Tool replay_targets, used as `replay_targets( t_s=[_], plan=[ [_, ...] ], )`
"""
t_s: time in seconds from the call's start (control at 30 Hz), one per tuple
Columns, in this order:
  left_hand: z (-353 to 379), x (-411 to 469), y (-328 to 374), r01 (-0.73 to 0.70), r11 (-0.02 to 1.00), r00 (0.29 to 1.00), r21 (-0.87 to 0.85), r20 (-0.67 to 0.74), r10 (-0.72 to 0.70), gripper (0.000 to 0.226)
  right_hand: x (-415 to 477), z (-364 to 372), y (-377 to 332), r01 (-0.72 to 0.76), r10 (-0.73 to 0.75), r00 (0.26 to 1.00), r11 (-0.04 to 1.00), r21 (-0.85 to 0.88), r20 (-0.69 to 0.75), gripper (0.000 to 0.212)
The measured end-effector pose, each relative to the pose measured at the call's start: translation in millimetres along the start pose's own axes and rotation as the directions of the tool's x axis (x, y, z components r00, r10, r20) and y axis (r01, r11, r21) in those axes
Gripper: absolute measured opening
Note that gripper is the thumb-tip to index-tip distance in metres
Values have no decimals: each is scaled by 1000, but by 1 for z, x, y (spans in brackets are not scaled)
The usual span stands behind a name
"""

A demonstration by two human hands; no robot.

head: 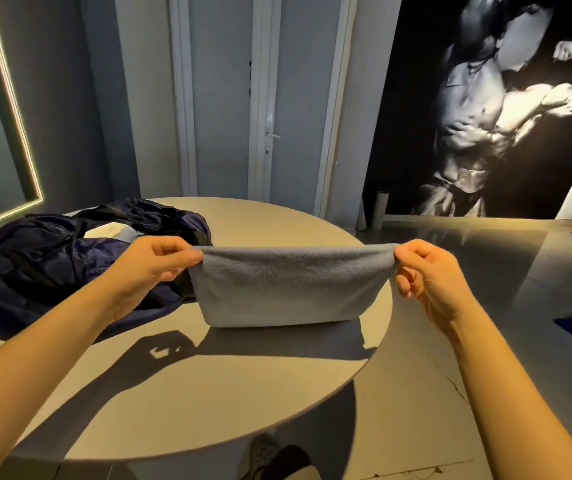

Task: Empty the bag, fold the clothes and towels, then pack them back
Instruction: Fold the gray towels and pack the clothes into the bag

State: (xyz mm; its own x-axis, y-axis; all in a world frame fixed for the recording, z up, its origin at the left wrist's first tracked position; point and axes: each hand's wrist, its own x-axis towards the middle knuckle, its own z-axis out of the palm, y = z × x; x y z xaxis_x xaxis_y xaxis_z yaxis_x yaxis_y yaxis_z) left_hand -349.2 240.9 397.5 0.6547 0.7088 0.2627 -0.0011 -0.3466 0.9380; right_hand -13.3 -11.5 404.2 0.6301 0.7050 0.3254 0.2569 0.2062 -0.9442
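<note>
Towel (291, 285) hangs folded between both hands, long axis left-right; left hand (154, 263) and right hand (426, 275) fingers pinch top corners, bag (52, 261) left.

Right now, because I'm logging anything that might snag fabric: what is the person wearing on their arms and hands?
Nothing shows. The left hand and right hand are ungloved, the left forearm and right forearm are bare to the picture's edge with no sleeve in view, and no watch, bracelet or ring is visible.
</note>
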Motion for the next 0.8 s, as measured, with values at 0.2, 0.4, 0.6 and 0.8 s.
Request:
replay_targets(
  t_s=[0.2,0.4,0.6,0.8],
  plan=[
    [1,66,58,-117,986,967,-119,-240,86,18,85,22,-46,105,-112,980,993,-50,-166,23],
    [-8,148,81,5,999,947,36,-321,7,21,156,36,-65,11,-27,975,997,-71,-220,22],
    [-2,161,89,-206,979,882,7,-432,188,16,170,35,-77,113,-71,969,979,170,-236,19],
    [-3,119,87,-317,945,883,83,-338,326,23,138,20,-72,175,-159,973,981,87,-165,20]
  ],
)
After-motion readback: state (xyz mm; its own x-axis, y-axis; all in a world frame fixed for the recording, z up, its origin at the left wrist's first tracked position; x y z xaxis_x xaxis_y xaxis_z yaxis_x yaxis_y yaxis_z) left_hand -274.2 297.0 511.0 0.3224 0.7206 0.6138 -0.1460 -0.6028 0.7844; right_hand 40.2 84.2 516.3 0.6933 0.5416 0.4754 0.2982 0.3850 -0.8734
